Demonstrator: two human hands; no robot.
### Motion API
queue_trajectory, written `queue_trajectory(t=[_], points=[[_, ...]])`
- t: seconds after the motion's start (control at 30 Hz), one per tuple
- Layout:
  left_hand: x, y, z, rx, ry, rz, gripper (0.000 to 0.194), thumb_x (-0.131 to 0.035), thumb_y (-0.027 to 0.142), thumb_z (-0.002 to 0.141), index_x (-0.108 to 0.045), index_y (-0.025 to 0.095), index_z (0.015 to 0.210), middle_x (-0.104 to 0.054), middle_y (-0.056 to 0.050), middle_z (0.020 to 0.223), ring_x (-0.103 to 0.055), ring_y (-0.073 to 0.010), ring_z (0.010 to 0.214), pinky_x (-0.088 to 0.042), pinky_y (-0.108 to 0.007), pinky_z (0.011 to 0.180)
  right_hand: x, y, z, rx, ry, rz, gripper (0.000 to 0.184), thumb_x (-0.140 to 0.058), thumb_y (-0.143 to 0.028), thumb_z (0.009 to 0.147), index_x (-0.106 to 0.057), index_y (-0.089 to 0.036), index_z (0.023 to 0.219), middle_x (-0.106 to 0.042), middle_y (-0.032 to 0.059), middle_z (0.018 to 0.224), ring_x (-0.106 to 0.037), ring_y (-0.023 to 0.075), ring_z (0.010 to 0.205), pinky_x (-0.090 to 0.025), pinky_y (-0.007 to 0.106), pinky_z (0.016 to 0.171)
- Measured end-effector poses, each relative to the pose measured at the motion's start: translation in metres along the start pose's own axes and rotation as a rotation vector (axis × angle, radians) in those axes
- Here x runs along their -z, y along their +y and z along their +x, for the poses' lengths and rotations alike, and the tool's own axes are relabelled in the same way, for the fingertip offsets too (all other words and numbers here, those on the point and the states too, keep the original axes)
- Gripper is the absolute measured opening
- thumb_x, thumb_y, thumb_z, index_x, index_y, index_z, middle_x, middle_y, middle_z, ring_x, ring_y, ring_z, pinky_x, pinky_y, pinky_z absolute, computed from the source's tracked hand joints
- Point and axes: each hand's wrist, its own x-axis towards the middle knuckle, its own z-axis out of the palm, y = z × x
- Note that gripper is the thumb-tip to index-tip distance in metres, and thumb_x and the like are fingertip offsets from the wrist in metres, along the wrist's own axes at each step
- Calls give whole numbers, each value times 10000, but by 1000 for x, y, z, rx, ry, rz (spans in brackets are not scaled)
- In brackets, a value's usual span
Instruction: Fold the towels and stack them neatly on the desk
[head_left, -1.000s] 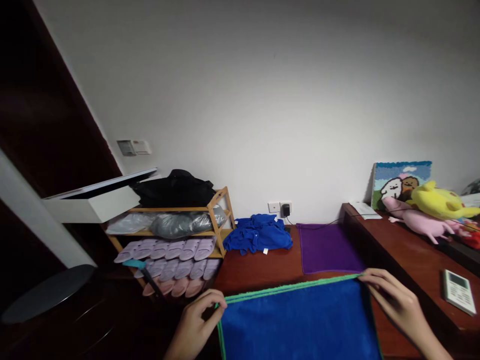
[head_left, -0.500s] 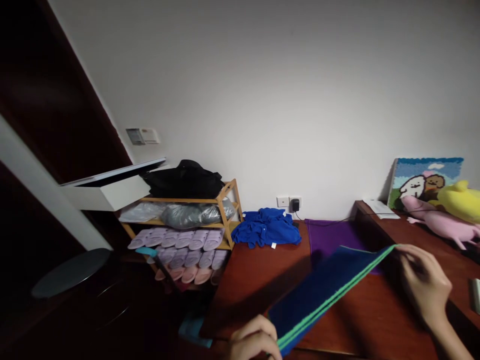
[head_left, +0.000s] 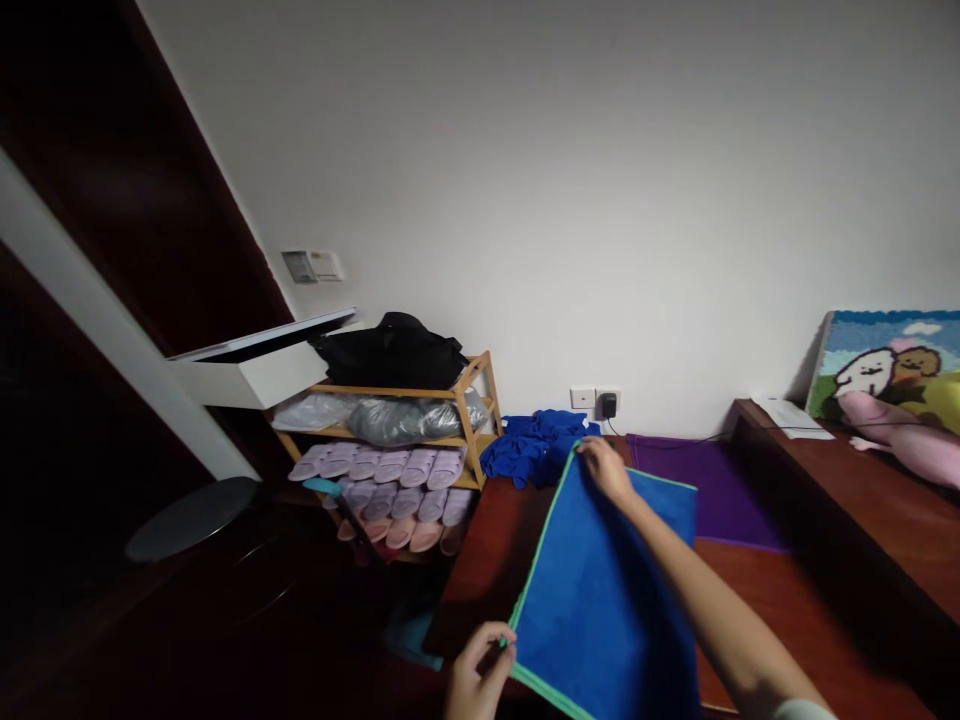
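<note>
A blue cloth point(head_left: 592, 590) with a bright green edge is spread over the brown table point(head_left: 480, 570). My left hand point(head_left: 480, 670) pinches its near left corner at the table's front. At the far left corner, my right hand point(head_left: 606, 468) grips the green edge, its forearm crossing above the cloth. Just beyond that hand lies a pile of crumpled blue cloths point(head_left: 525, 450). A purple cloth point(head_left: 720, 490) lies flat at the back right, partly covered by the blue one.
To the left stands a wooden rack point(head_left: 480, 420) with several slippers point(head_left: 397, 467), a black bag point(head_left: 394, 352) and a white box point(head_left: 255, 378). A round stool point(head_left: 191, 518) is farther left. On the raised ledge at right are a paper point(head_left: 791, 415) and a pink plush toy point(head_left: 900, 435).
My right hand has moved left and away from me, carrying its corner of the cloth across. The cloth, earlier held up folded and edge-on, now lies broad side up. The view has turned slightly right-to-left.
</note>
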Motion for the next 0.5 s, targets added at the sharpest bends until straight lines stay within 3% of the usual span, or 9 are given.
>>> queue_trajectory(t=[0.1,0.2,0.23,0.33,0.4,0.5], points=[[2,-69,8,161,95,100,541,-709,749,644,-692,220,755,-679,-41,723,-662,-233,650,-572,-333,606,-54,-2,-53,-57,-151,-8,300,-462,-212,933,-740,-216,1047,-666,100,1363,-667,207,1179,-523,345,1017],[7,-118,7,187,96,213,496,-710,716,659,-701,231,759,-708,-48,754,-699,-245,722,-588,-324,643,-71,12,-138,-158,-211,-63,394,-415,-284,973,-736,-178,1175,-660,144,1378,-618,271,1281,-480,433,1102],[9,-128,6,177,83,225,473,-703,699,675,-703,235,765,-719,-50,778,-706,-248,751,-591,-321,659,-71,21,-167,-206,-215,-106,436,-406,-324,986,-717,-155,1240,-633,159,1415,-539,312,1371,-408,494,1167],[13,-142,3,174,15,201,414,-660,651,719,-688,239,756,-723,-46,810,-702,-240,747,-588,-319,659,-65,49,-235,-383,-274,-361,595,-367,-463,1011,-523,-162,1501,-420,97,1614,-288,324,1533,-260,528,1253],[15,-146,2,201,-35,186,369,-631,603,736,-662,235,738,-708,-32,805,-686,-221,686,-577,-319,640,-60,64,-261,-439,-344,-451,667,-342,-515,1016,-379,-168,1585,-293,60,1670,-206,305,1559,-216,518,1271],[21,-149,-2,252,-130,280,238,-624,477,735,-624,240,710,-672,-4,756,-669,-208,651,-555,-305,617,-58,74,-278,-422,-411,-466,691,-265,-557,1032,-279,-188,1616,-222,18,1685,-156,270,1570,-173,491,1286]])
